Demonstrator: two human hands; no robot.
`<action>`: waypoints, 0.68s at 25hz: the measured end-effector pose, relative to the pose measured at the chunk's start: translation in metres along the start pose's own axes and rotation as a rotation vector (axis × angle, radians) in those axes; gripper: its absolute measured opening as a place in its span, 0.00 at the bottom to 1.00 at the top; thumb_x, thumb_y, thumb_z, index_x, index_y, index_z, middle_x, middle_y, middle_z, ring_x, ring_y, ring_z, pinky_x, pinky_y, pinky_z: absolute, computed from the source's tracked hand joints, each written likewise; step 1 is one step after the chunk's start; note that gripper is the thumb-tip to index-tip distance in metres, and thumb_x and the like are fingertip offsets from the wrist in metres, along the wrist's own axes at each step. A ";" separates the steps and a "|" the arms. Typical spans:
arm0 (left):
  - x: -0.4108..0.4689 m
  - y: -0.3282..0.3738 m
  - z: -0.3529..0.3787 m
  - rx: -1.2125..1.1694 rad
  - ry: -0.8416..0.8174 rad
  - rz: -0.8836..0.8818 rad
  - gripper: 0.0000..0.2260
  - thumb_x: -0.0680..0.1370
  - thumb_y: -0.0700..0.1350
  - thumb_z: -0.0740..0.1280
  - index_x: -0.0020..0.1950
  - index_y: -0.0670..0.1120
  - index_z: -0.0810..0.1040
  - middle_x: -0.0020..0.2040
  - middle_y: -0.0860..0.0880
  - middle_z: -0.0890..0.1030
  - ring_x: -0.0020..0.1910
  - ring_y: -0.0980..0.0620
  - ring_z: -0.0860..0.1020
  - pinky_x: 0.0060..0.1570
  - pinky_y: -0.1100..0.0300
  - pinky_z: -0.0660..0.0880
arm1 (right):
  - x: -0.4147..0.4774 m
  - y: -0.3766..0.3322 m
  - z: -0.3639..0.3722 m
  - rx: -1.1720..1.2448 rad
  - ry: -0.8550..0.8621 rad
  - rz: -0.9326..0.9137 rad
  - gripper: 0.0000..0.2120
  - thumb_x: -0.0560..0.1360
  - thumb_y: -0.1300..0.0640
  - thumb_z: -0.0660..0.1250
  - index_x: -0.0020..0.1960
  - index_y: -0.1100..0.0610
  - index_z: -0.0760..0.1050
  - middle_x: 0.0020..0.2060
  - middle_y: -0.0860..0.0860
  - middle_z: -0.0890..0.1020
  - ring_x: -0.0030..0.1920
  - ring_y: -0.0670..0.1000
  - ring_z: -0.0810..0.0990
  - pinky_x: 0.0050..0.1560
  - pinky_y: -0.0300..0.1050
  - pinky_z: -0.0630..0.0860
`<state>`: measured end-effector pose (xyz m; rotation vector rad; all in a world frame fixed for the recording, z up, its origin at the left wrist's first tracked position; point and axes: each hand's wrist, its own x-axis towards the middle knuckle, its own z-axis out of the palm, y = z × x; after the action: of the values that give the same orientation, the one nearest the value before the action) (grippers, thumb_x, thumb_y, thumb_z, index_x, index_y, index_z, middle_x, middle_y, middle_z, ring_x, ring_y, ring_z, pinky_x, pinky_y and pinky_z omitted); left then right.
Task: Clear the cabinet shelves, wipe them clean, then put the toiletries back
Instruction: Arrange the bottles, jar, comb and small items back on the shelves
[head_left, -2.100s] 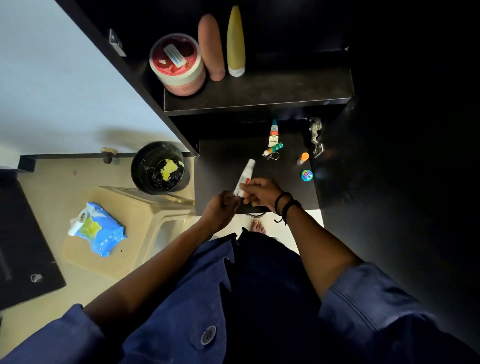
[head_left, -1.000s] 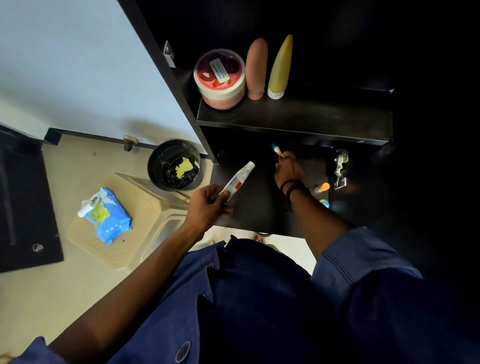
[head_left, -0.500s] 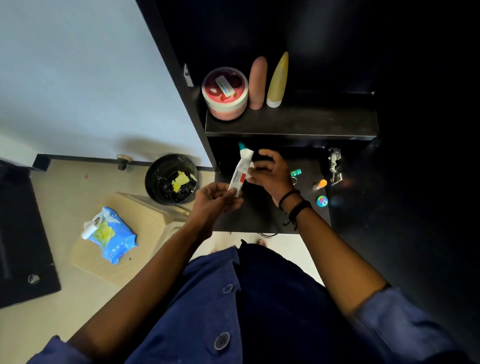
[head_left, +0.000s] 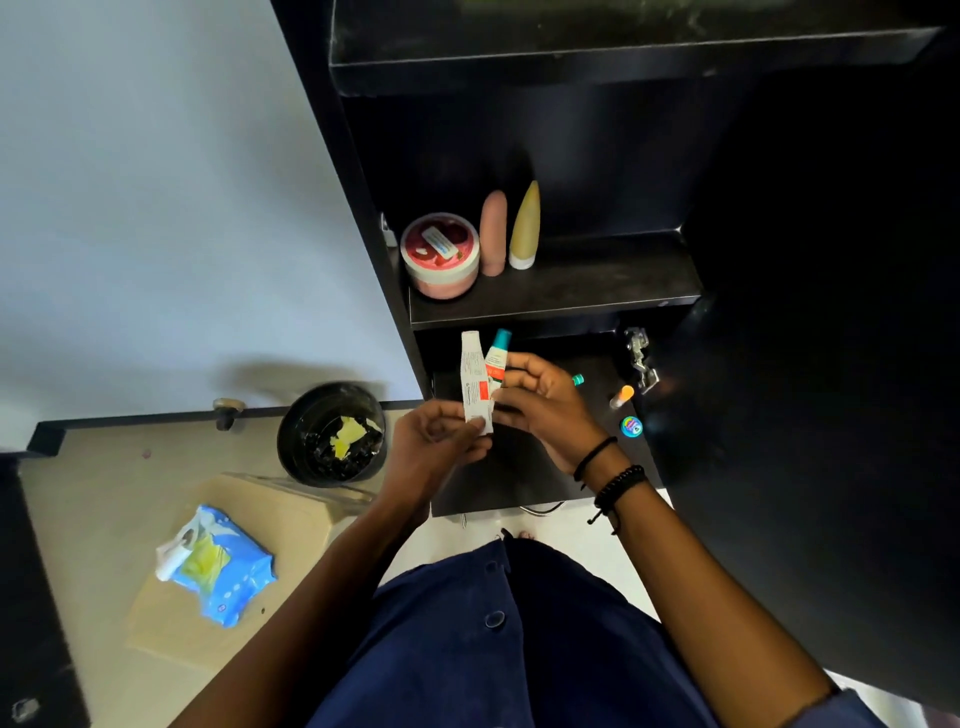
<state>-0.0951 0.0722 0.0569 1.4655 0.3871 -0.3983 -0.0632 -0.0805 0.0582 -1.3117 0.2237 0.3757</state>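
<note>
My left hand (head_left: 434, 449) pinches the lower end of a white tube with a red mark (head_left: 474, 382), held upright in front of the black cabinet. Beside it, my right hand (head_left: 545, 402) grips a smaller tube with a teal cap (head_left: 497, 356); the two tubes touch side by side. On the middle shelf (head_left: 587, 288) stand a pink jar with a red lid (head_left: 441, 257), a pink bottle (head_left: 493, 234) and a yellow bottle (head_left: 524, 226). The lower shelf (head_left: 509, 478) carries an orange-capped stick (head_left: 622, 397), a small round blue tin (head_left: 631, 426) and a green-capped item (head_left: 577, 380), partly hidden by my right hand.
A black bin (head_left: 332, 434) with yellow scraps sits on the floor left of the cabinet. A blue wipes pack (head_left: 221, 566) lies on a beige plastic stool (head_left: 270, 519). A metal hinge (head_left: 641, 358) sits on the cabinet's right side, by the dark open door (head_left: 831, 415).
My right hand reached into the lower shelf, picked up the teal-capped tube and brought it next to the white tube in my left hand. The view has tilted upward.
</note>
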 end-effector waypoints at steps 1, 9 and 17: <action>-0.001 0.002 -0.001 0.030 0.002 0.028 0.07 0.74 0.38 0.71 0.51 0.38 0.78 0.41 0.43 0.85 0.41 0.44 0.84 0.44 0.55 0.81 | -0.003 -0.003 0.002 0.003 0.007 -0.018 0.16 0.75 0.70 0.64 0.61 0.59 0.73 0.48 0.55 0.83 0.46 0.49 0.83 0.51 0.47 0.81; -0.009 0.037 -0.001 0.426 0.088 0.287 0.12 0.73 0.44 0.72 0.56 0.43 0.82 0.38 0.50 0.85 0.35 0.53 0.83 0.43 0.55 0.82 | -0.013 -0.030 0.019 -0.174 0.113 -0.246 0.18 0.71 0.66 0.72 0.59 0.59 0.75 0.47 0.52 0.84 0.41 0.43 0.83 0.44 0.36 0.80; -0.024 0.081 -0.004 0.616 0.076 0.541 0.13 0.76 0.48 0.69 0.60 0.53 0.80 0.39 0.55 0.84 0.36 0.56 0.82 0.43 0.53 0.81 | -0.031 -0.076 0.038 -0.375 0.049 -0.394 0.20 0.74 0.64 0.69 0.65 0.58 0.73 0.51 0.49 0.82 0.50 0.44 0.82 0.48 0.35 0.80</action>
<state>-0.0767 0.0824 0.1387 2.1100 -0.1009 -0.0147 -0.0633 -0.0636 0.1472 -1.6946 -0.0715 0.0487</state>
